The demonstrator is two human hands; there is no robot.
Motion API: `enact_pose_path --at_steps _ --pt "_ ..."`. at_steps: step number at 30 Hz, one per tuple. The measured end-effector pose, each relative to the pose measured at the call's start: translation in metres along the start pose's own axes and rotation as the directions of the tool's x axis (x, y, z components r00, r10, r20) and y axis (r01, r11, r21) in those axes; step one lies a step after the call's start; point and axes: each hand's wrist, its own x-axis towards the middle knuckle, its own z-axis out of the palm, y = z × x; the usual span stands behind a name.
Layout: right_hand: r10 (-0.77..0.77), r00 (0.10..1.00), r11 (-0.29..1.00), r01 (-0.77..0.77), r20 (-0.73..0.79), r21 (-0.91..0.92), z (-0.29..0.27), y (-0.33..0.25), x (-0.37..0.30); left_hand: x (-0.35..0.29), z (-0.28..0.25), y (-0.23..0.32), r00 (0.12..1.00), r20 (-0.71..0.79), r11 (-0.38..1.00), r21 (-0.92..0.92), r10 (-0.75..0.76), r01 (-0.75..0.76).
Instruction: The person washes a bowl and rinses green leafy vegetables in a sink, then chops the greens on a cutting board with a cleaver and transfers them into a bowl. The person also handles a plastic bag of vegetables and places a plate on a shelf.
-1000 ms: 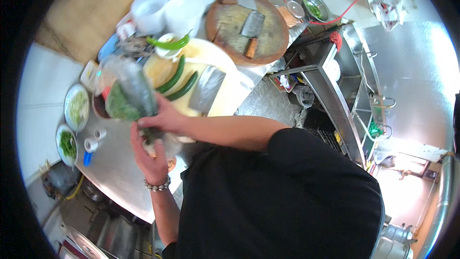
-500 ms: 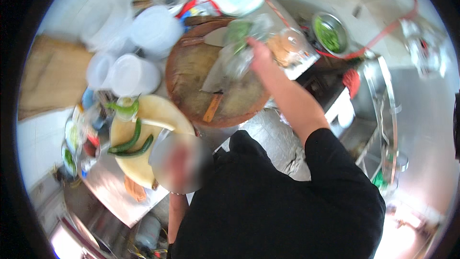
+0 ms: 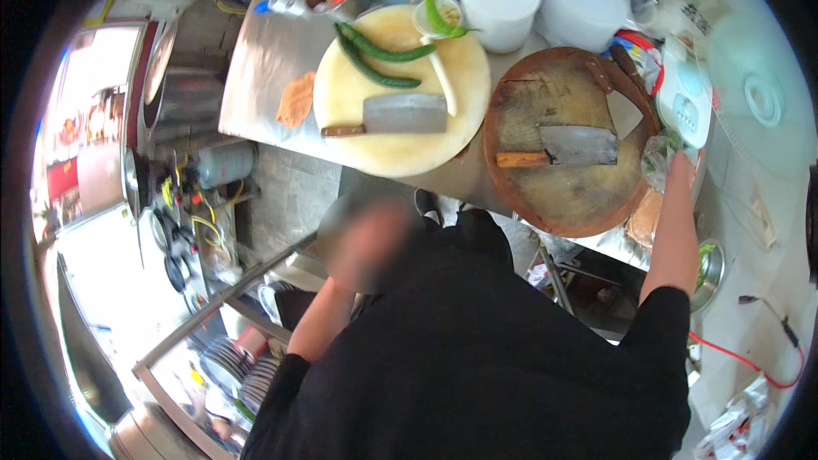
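My right hand (image 3: 679,162) grips a clear plastic bag (image 3: 657,160) with greens in it, beside the right rim of a round wooden chopping block (image 3: 588,196). A cleaver (image 3: 581,146) with a wooden handle lies flat on that block, and part of another blade (image 3: 625,114) shows behind it. My left hand (image 3: 371,234) is raised before my body, away from the boards; a blurred patch hides its fingers. On a pale round board (image 3: 341,140) lie a second cleaver (image 3: 405,114), two cucumbers (image 3: 383,51) and a white stalk (image 3: 444,81).
White tubs (image 3: 498,4) stand behind the boards. A long green pepper (image 3: 437,13) rests across a small cup. An orange cloth (image 3: 296,100) lies on the steel table (image 3: 264,60). A scale (image 3: 684,94) and a metal bowl (image 3: 709,277) are at the right. A metal rail (image 3: 230,291) runs lower left.
The view has swung left. My right hand has carried the bag from above the wooden block to its right edge. My left hand is now farther from the pale board.
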Motion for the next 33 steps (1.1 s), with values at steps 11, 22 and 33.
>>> enact_pose_path --at_steps 11,22,33 --pt "-0.710 0.622 0.561 0.216 0.331 0.799 0.008 -0.009 -0.397 0.041 -0.032 -0.073 0.935 -0.354 0.454 0.836 0.016 0.309" --pt "-0.433 0.141 0.614 0.769 0.890 0.177 0.114 0.061 -0.380 -0.152 -0.019 -0.276 0.760 -0.642 0.733 0.567 0.106 0.376" --pt "-0.667 -0.073 0.248 0.916 0.741 0.314 0.086 -0.102 -0.462 -0.348 0.022 -0.530 -0.212 -0.952 0.964 -0.183 -0.222 -0.192"
